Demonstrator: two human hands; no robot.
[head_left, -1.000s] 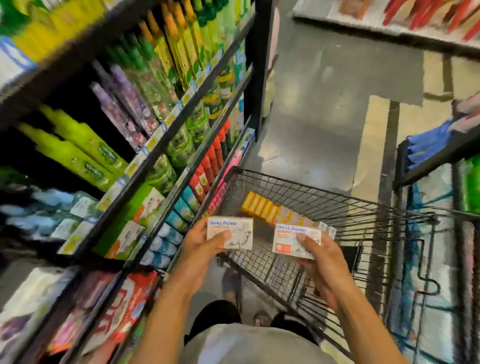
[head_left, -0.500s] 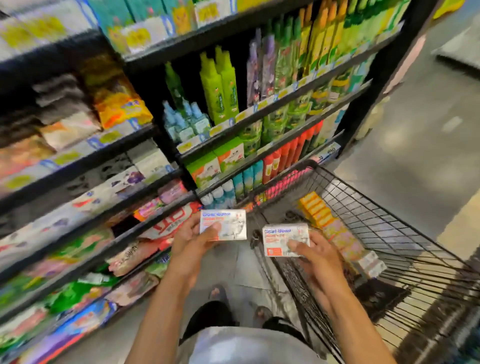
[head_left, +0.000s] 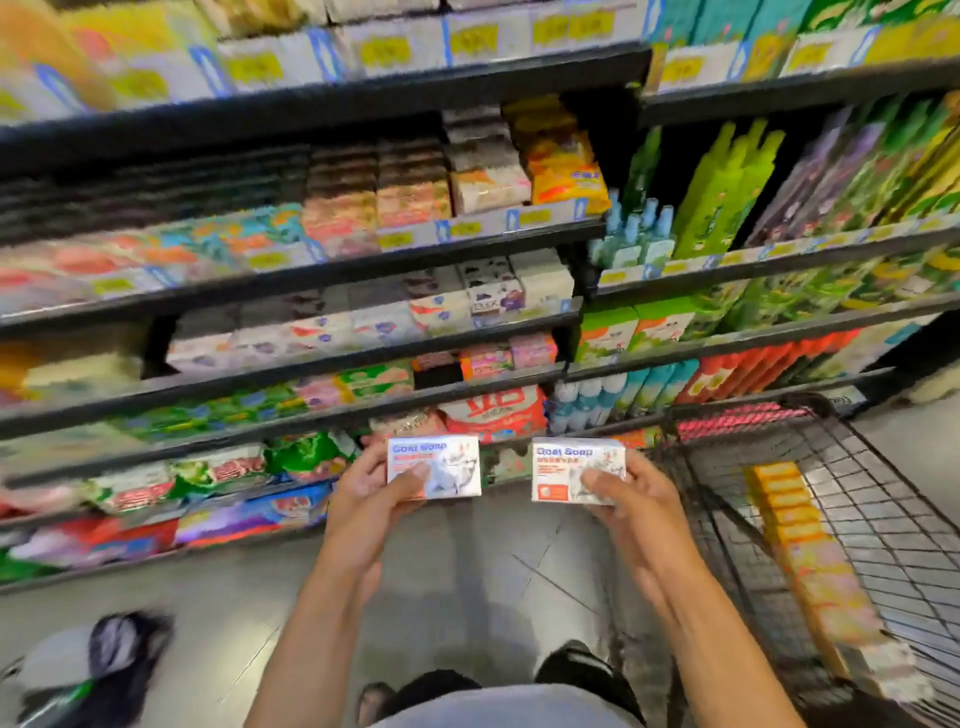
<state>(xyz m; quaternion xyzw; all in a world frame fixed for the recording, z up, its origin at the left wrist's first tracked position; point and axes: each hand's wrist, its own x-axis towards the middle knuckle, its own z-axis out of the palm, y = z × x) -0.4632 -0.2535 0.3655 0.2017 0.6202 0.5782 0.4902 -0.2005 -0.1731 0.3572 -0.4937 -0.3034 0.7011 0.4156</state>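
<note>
Facing a run of black metal shelves, two small boxes are held up side by side at the level of the lowest shelf rows. A white rectangular cardboard soap box with blue lettering and a goat picture is gripped by the left hand, with the thumb laid across its printed front and the fingers curled round its left end and back. A second white rectangular cardboard soap box with blue lettering and an orange corner patch is pinched by the right hand, with the thumb pressed on its front near the right edge and the fingers wrapped behind. The two boxes are held apart, with shelf stock showing in the gap, and both printed faces are turned toward the camera with the long sides roughly level. A red-and-white plastic bag with large red characters is seen on the shelf just above that gap. A black wire shopping trolley is placed just to the right of the right hand, and a row of flat orange and yellow boxes is laid along its bottom. A grey tiled floor is seen beneath both forearms. Much of the shelf stock is blurred.
</note>
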